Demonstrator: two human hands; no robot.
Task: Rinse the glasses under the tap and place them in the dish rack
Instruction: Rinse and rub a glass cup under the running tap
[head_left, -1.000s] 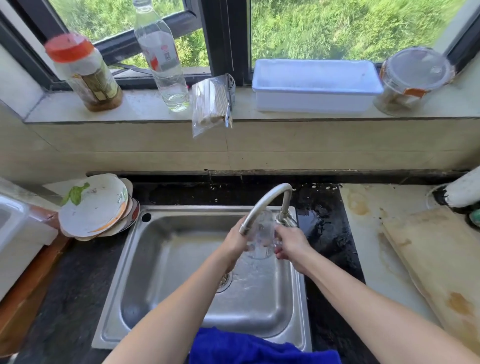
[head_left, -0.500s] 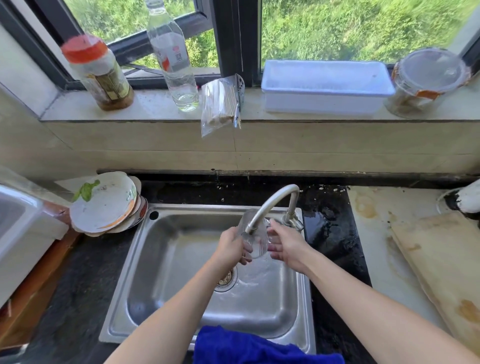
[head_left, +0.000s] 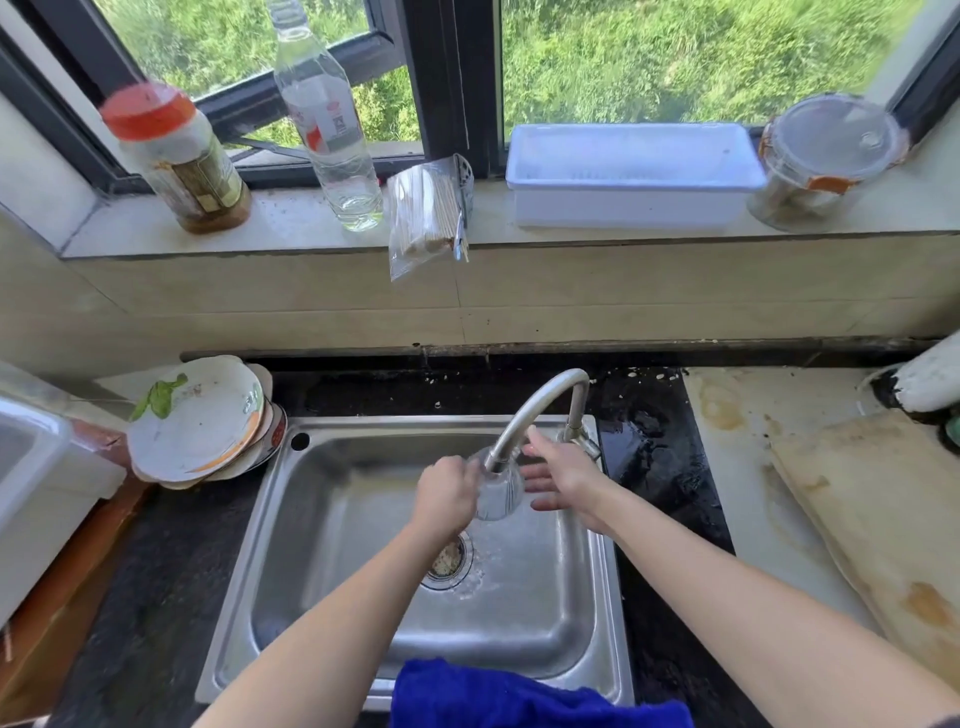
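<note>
Rinsing step: left grip (head_left: 447, 493) pinching glass (head_left: 496, 499), holding it under tap (head_left: 540, 402) near sink's (head_left: 337, 519) back edge; right grip (head_left: 563, 470) spread, hovering just beside. Next probably calling for tipping water out, carrying it off to drain

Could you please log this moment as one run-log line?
step: rinse | left hand: grips glass under tap | right hand: open beside glass
</note>
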